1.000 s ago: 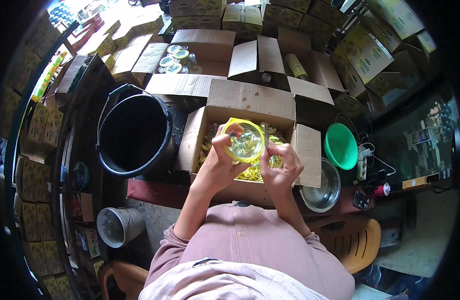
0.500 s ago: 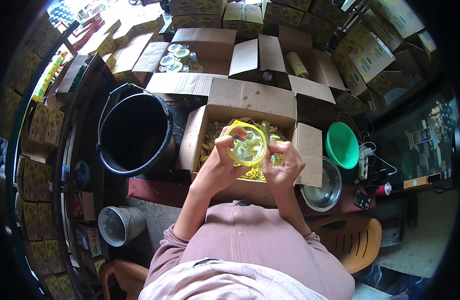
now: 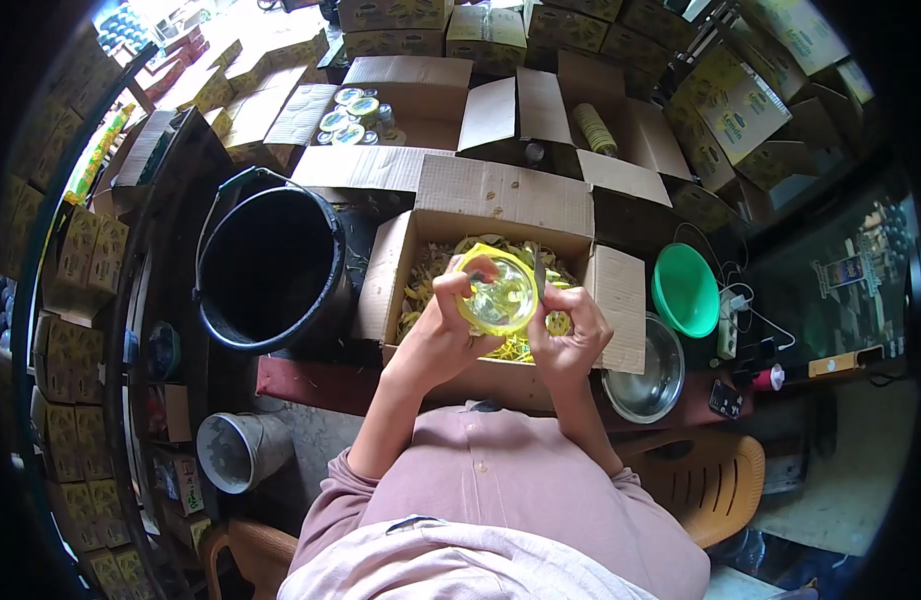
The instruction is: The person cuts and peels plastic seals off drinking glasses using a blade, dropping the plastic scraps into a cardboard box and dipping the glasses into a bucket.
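Over the open cardboard box, my left hand (image 3: 438, 325) is closed on a clear plastic cup (image 3: 510, 300) with a yellow rim; its mouth faces me and some fingertips reach inside. Close against the cup's right side, my right hand (image 3: 570, 328) grips what looks like a small knife (image 3: 539, 266), its narrow dark blade pointing up along the yellow rim. Fingers hide the handle. Below both hands, the cardboard box (image 3: 505, 190) holds yellow strips and shavings (image 3: 515, 350), along with other yellow pieces partly covered by my hands.
A black bucket (image 3: 208, 300) stands left of the box. On the right are a green bowl (image 3: 685, 290) and a metal bowl (image 3: 645, 370). Behind, one carton (image 3: 425, 105) contains several lidded cups (image 3: 348, 133); another holds a stack of round pieces (image 3: 594, 130). A grey bucket (image 3: 242, 450) sits lower left.
The cup has shifted slightly right and tilted a little. The knife's blade has moved slightly right along the rim. Both hands keep their grip.
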Available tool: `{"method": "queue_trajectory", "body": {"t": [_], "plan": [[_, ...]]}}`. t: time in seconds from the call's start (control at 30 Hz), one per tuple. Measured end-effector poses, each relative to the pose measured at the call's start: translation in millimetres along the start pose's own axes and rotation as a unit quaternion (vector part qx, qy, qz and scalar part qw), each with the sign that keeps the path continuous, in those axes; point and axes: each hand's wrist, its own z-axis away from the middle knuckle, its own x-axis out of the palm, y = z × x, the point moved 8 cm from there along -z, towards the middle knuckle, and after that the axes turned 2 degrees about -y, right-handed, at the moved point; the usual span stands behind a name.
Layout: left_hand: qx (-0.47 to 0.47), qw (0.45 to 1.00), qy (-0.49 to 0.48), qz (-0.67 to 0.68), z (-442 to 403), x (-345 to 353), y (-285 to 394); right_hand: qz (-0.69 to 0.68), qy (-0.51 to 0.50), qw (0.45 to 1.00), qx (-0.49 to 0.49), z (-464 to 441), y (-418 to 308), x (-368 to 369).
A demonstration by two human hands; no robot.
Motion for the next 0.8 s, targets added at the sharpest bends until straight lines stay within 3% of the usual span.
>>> {"method": "queue_trajectory", "body": {"t": [0.8], "plan": [[-0.013,0.999,0.010,0.040,1,2,-8,-0.017,-0.007,1.000,0.026,-4,9,3]]}}
